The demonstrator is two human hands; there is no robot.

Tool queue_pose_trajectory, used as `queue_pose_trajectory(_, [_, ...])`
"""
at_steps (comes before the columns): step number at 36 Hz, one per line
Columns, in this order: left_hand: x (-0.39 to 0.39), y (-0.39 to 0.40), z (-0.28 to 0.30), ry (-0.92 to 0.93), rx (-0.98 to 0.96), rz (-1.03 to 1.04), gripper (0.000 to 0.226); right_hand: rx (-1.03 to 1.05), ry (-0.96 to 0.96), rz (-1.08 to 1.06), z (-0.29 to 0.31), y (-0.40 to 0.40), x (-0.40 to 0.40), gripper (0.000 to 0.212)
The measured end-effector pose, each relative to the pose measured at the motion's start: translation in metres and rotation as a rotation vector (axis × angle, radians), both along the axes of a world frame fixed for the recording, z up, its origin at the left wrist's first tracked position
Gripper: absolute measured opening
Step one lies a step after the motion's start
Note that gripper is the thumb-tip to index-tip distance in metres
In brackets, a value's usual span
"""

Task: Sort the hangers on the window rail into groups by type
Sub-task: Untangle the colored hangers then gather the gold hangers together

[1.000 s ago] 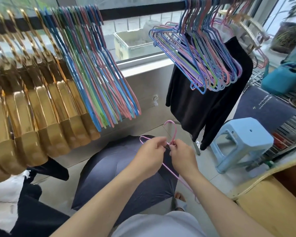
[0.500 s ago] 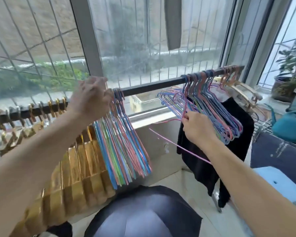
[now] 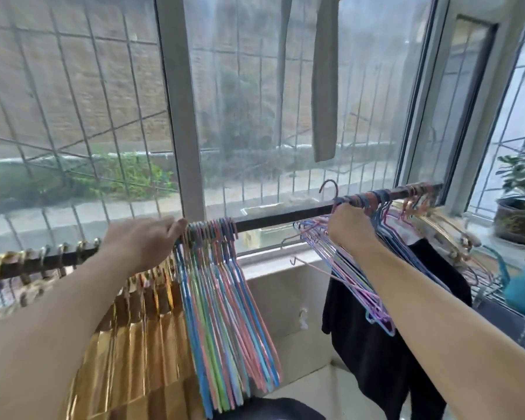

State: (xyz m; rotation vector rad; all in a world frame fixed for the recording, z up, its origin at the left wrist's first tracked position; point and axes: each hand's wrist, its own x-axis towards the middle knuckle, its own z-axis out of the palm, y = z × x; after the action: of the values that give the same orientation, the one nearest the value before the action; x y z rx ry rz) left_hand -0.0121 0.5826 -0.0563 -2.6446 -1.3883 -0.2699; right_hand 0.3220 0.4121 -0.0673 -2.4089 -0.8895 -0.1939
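Hangers are hanging along a dark window rail (image 3: 273,215) in separate groups: gold hangers (image 3: 128,328) at the left end, a tight bunch of thin coloured hangers (image 3: 225,313) just beside them, and a looser mixed bunch (image 3: 349,268) further right. A bare stretch of rail is lying between the coloured bunch and the mixed bunch. The left hand (image 3: 143,242) is resting on the rail where gold and coloured hooks are meeting, fingers extended and slack, gripping nothing. The right hand (image 3: 350,228) is reaching up at the mixed bunch, fingers curled around hanger hooks at the rail (exactly how many cannot be told). One hook (image 3: 329,189) is sticking up above the rail beside this hand. A black garment (image 3: 373,344) is hanging below the mixed bunch. A potted plant (image 3: 522,189) is standing on the sill at the far right.
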Motion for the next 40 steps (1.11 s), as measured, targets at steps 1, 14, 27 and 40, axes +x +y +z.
queue_pose_trajectory(1, [0.000, 0.003, -0.001, -0.005, 0.006, -0.004, 0.096, -0.013, 0.013, -0.004, -0.002, 0.003, 0.002, 0.027])
queue_pose_trajectory(14, [0.005, 0.011, 0.000, 0.001, 0.030, -0.012, 0.085, -0.114, 0.093, -0.052, -0.031, 0.008, 0.034, 0.024])
queue_pose_trajectory(27, [0.005, 0.013, 0.001, 0.015, 0.011, -0.019, 0.080, -0.309, -0.123, -0.080, -0.020, -0.002, 0.025, 0.024])
queue_pose_trajectory(40, [0.006, 0.015, -0.001, 0.017, 0.032, -0.016, 0.077, -0.119, -0.075, 0.159, 0.000, 0.005, -0.022, 0.033])
